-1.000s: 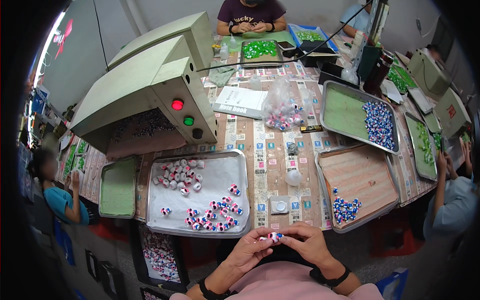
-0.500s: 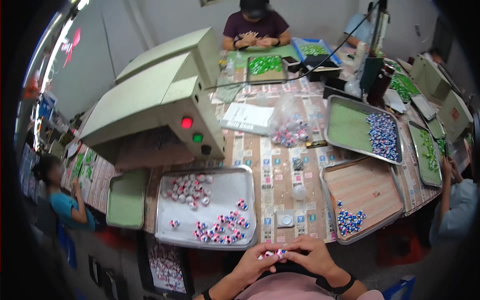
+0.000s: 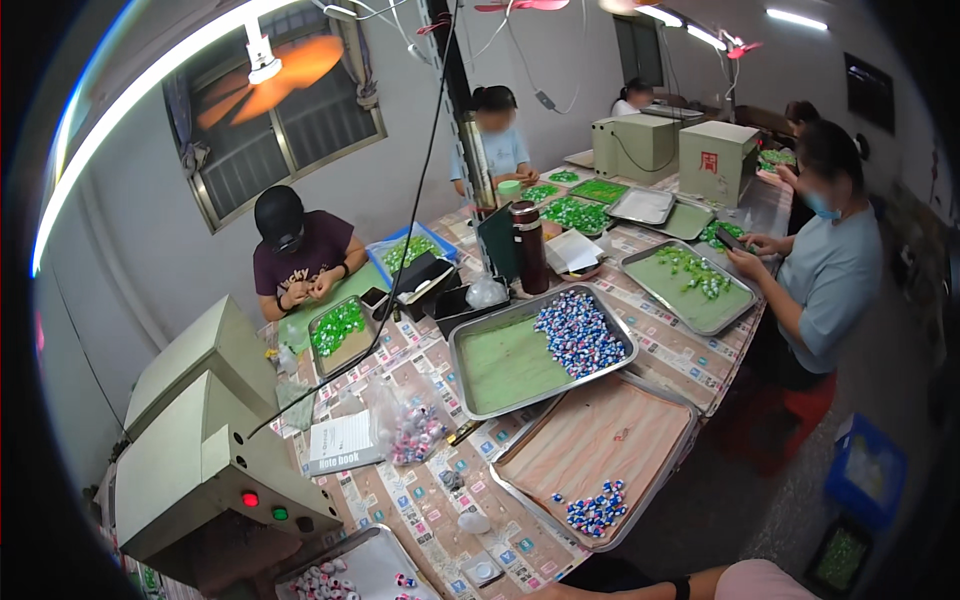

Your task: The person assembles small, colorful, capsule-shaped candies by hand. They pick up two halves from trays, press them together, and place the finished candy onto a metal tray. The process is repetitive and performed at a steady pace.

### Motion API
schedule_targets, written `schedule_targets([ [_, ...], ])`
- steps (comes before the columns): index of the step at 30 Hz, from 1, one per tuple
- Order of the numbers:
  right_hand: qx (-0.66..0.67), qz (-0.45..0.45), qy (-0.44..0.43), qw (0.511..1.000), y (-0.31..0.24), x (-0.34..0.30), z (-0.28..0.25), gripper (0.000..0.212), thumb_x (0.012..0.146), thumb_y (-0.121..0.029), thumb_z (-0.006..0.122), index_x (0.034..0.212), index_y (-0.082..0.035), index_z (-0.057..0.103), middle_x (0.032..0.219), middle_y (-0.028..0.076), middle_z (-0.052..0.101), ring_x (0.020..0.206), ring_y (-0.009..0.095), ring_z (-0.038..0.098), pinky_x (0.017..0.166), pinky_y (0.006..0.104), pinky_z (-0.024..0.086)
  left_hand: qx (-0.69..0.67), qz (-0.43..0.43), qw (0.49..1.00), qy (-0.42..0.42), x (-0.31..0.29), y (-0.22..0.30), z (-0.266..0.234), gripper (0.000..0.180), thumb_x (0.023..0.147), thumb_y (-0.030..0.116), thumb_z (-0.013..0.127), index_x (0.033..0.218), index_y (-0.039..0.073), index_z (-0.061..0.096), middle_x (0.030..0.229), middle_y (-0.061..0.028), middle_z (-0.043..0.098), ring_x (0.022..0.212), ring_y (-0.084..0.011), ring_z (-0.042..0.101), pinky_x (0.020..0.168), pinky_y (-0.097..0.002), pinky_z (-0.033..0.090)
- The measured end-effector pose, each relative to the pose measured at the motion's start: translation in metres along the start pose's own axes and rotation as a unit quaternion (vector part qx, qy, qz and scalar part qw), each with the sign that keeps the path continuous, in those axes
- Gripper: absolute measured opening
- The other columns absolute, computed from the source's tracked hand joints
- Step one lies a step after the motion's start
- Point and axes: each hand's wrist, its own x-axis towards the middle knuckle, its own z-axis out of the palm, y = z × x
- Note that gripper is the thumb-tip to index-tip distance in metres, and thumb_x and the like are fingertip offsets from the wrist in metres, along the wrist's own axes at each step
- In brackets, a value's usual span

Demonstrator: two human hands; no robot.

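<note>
Only a sliver of my right hand (image 3: 562,592) shows at the lower edge, below a black wristband (image 3: 682,588); its fingers are cut off. My left hand is out of view. Nearest to the right hand are a small white square dish (image 3: 484,570) and a tray with a reddish lining (image 3: 540,470), where small blue, red and white pieces (image 3: 597,510) lie in the near corner. A white-lined tray (image 3: 385,555), partly cut off, holds white-and-pink pieces (image 3: 325,582) and some with blue.
A green-lined tray (image 3: 500,365) with many blue-and-red pieces overlaps the reddish tray's far side. A beige machine (image 3: 200,480) with a red light stands left. A bag of pieces (image 3: 412,425), a notebook (image 3: 343,441) and a dark flask (image 3: 528,250) stand mid-table. Co-workers sit around.
The view has swung up and to the right. My hands, earlier together with small white, red and blue pieces between their fingers, have dropped almost wholly out of the picture.
</note>
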Motion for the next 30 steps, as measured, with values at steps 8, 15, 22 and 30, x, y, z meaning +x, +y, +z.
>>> schedule_targets([
  [8, -0.023, -0.042, 0.009, 0.999, -0.001, -0.010, -0.005, 0.017, 0.080, -0.017, 0.073, 0.091, -0.004, 0.072, 0.082, 0.010, 0.067, 0.078, 0.020, 0.063, 0.072, 0.0308, 0.049, 0.025, -0.020, 0.999, 0.011, -0.002, 0.013, 0.017, 0.021, 0.082, 0.012, 0.068, 0.096, -0.002, 0.059, 0.069, -0.0054, 0.059, 0.045, -0.0078, 0.048, 0.037, -0.0195, 0.035],
  [15, -0.120, -0.037, 0.030, 0.992, 0.013, -0.008, -0.015, 0.033, 0.083, -0.020, 0.069, 0.113, -0.006, 0.066, 0.091, 0.013, 0.066, 0.083, 0.027, 0.063, 0.077, 0.0348, 0.048, 0.128, 0.063, 0.977, 0.161, 0.001, 0.042, -0.011, 0.021, 0.085, 0.007, 0.063, 0.105, 0.002, 0.060, 0.065, 0.0001, 0.054, 0.049, -0.0060, 0.047, 0.040, -0.0182, 0.035],
  [22, -0.180, 0.015, 0.133, 0.975, 0.039, -0.026, -0.051, 0.024, 0.088, -0.018, 0.065, 0.108, -0.003, 0.067, 0.102, 0.010, 0.068, 0.095, 0.021, 0.064, 0.085, 0.0298, 0.050, 0.452, 0.251, 0.774, 0.365, 0.024, 0.069, -0.109, 0.018, 0.082, 0.009, 0.065, 0.097, -0.001, 0.065, 0.071, -0.0033, 0.059, 0.059, -0.0126, 0.052, 0.055, -0.0265, 0.044],
  [30, -0.238, 0.054, 0.323, 0.914, 0.031, -0.035, -0.095, 0.019, 0.083, -0.014, 0.066, 0.098, -0.003, 0.068, 0.091, 0.013, 0.067, 0.085, 0.028, 0.065, 0.076, 0.0347, 0.051, 0.546, 0.245, 0.752, 0.278, 0.035, 0.049, -0.158, 0.020, 0.084, 0.009, 0.063, 0.099, -0.004, 0.065, 0.077, -0.0075, 0.062, 0.061, -0.0122, 0.058, 0.054, -0.0256, 0.047],
])
